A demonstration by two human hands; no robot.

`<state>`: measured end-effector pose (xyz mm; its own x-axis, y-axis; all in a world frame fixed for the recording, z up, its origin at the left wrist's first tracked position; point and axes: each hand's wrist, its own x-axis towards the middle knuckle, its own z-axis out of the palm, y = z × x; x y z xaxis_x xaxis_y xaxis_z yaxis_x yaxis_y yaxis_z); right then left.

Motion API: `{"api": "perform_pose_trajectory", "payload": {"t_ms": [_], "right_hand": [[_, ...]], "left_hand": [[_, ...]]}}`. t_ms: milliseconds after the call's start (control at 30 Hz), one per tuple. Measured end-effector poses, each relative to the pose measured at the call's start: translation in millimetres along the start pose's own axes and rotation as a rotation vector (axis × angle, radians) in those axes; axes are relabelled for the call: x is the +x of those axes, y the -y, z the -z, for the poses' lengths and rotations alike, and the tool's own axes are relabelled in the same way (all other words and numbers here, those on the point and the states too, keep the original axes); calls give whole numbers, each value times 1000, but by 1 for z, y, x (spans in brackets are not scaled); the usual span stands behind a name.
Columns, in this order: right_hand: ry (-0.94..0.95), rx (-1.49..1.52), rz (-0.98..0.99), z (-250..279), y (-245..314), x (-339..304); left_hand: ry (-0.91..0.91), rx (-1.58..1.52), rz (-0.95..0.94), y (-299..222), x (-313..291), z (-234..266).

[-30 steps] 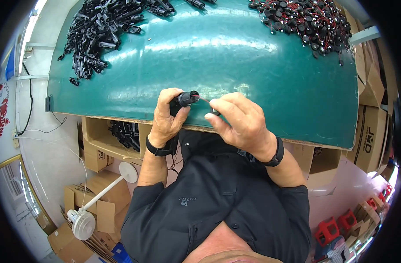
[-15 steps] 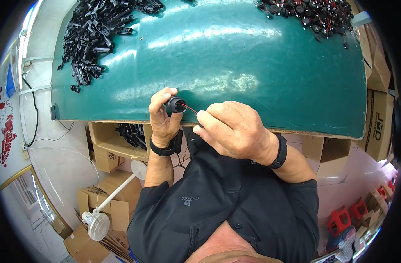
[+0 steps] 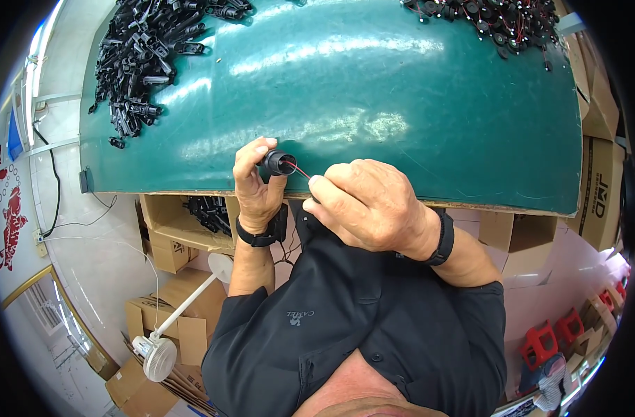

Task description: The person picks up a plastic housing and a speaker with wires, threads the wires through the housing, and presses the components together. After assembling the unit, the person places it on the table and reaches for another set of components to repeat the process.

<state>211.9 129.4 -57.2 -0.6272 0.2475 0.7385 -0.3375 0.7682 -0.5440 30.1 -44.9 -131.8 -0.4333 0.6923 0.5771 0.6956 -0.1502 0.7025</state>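
Observation:
Over the table's near edge, my left hand (image 3: pixel 256 187) grips a black plastic tube-shaped housing (image 3: pixel 281 163) between thumb and fingers, its round open end turned toward my right hand. A thin red wire (image 3: pixel 301 170), with a darker strand alongside, runs out of that opening. My right hand (image 3: pixel 369 205) pinches the wire at thumb and forefinger, just right of the housing. Something dark shows under those fingertips, mostly hidden by the hand.
Black plastic housings (image 3: pixel 140 66) lie heaped at the far left of the green table (image 3: pixel 317 90). Small round black parts with red wires (image 3: pixel 512 28) are piled at the far right. Below the edge stand an open carton (image 3: pixel 171 215) of black parts and a white fan (image 3: pixel 159 358).
Both hands stay nearly in place with the same grips. The housing's opening has tilted slightly, and the view has shifted a little.

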Motion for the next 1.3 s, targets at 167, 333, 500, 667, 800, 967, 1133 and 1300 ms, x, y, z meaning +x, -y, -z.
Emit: {"api": "perform_pose_trajectory", "payload": {"t_ms": [167, 333, 500, 667, 800, 967, 1133, 1300], "right_hand": [[-4, 0, -7, 0, 0, 0], [-1, 3, -17, -5, -3, -1], [-6, 65, -77, -7, -5, 0], [85, 196, -304, -1, -13, 1], [157, 475, -650, 6, -15, -2], [268, 885, -1020, 12, -32, -10], [175, 891, -1001, 7, -29, -13], [94, 812, -955, 2, -24, -18]], "left_hand": [[0, -5, 8, 1, -1, -1], [7, -15, 5, 2, -1, -1], [25, 22, 7, 0, 0, 0], [103, 57, -2, -10, 9, 4], [145, 96, 32, -24, 14, 8], [189, 123, 53, -40, 23, 13], [233, 101, 126, -51, 26, 17], [257, 92, 121, -52, 28, 21]]}}
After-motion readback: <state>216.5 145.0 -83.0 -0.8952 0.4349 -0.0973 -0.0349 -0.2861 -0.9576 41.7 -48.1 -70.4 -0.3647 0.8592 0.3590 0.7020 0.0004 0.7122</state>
